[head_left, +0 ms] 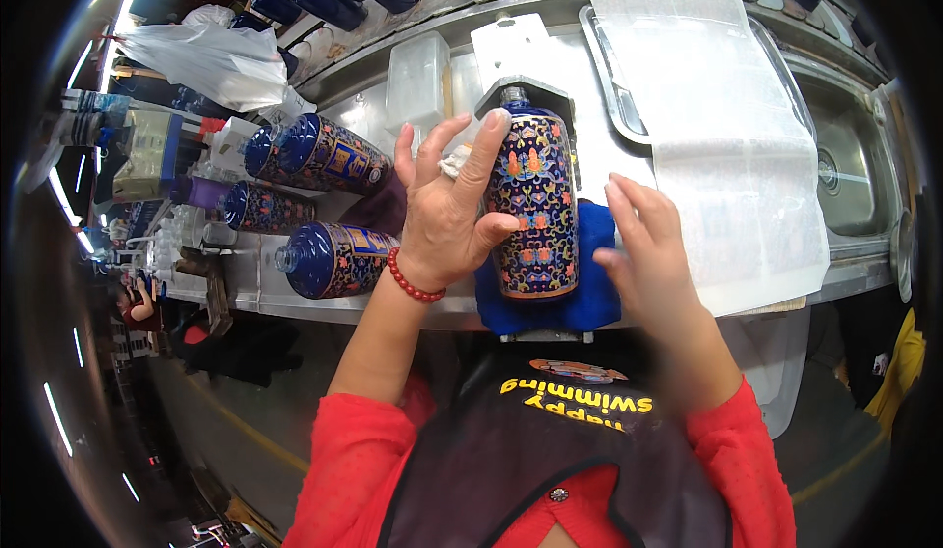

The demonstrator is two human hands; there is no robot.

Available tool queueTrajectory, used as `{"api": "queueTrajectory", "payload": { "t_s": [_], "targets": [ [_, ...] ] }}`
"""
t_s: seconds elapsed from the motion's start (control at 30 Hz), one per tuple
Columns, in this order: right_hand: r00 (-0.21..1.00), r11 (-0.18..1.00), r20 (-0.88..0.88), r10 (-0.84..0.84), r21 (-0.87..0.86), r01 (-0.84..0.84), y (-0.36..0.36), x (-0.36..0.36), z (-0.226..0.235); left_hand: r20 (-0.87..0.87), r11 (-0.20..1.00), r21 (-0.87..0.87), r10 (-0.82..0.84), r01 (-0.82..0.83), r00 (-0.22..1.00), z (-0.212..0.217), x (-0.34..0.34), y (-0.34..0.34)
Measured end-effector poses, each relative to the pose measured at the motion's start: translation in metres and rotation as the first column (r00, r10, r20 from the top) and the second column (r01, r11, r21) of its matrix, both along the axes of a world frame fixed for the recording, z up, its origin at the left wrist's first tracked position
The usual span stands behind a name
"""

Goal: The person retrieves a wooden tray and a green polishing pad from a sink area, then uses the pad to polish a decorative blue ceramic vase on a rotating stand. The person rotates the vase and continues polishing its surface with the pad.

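A dark blue bottle point(535, 204) with a colourful flower pattern lies in front of me, its bare glass neck pointing away. Under its lower end is a bright blue cloth point(596, 265). My left hand point(444, 209) is at the bottle's left side, index finger by its shoulder and thumb by its middle; whether they press on it I cannot tell. A small white wad point(455, 162) is tucked between the fingers of that hand. To the right of the bottle, apart from it, my right hand point(648, 248) is slightly blurred, fingers stretched out with nothing in them.
Several patterned bottles, one a nearby bottle point(339, 260), lie at the left. A clear plastic box point(417, 77) stands behind. White paper sheets point(732, 155) cover part of a metal tray point(614, 77) at the right, beside a sink point(855, 180). Plain blue bottles point(329, 0) line the back.
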State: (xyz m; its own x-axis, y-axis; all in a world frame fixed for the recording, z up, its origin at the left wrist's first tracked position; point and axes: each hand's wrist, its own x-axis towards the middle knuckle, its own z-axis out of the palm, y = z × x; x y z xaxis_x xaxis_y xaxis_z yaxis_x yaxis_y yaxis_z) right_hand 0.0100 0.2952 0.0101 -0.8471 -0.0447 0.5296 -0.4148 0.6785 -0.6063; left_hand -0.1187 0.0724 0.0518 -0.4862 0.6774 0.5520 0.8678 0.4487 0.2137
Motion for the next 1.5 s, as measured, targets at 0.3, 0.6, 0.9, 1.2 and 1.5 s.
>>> {"api": "queueTrajectory", "payload": {
  "t_s": [0.3, 0.6, 0.9, 1.2, 1.5],
  "targets": [
    [0.998, 0.998, 0.046, 0.046, -0.042, -0.044, -0.024, 0.027, -0.02, 0.006, 0.982, -0.172, -0.074, 0.073, 0.997, 0.014, 0.021, 0.002],
    [0.998, 0.999, -0.05, 0.042, -0.026, -0.044, -0.026, 0.023, -0.024, -0.019, 0.981, -0.157, -0.114, 0.11, 0.993, -0.013, 0.089, -0.021],
    [0.995, 0.997, -0.086, 0.052, -0.043, -0.056, -0.023, 0.019, -0.015, 0.096, 0.989, 0.055, 0.134, -0.139, 0.986, -0.02, 0.098, -0.032],
    [0.999, 0.997, 0.004, 0.038, 0.07, -0.038, -0.027, -0.006, 0.006, 0.028, 0.979, -0.023, 0.203, -0.202, 0.979, -0.02, 0.076, -0.012],
    [0.999, 0.997, 0.002, 0.039, 0.065, -0.039, -0.026, 0.012, 0.007, 0.022, 0.984, -0.016, 0.177, -0.177, 0.984, -0.028, 0.084, -0.026]
  ]
}}
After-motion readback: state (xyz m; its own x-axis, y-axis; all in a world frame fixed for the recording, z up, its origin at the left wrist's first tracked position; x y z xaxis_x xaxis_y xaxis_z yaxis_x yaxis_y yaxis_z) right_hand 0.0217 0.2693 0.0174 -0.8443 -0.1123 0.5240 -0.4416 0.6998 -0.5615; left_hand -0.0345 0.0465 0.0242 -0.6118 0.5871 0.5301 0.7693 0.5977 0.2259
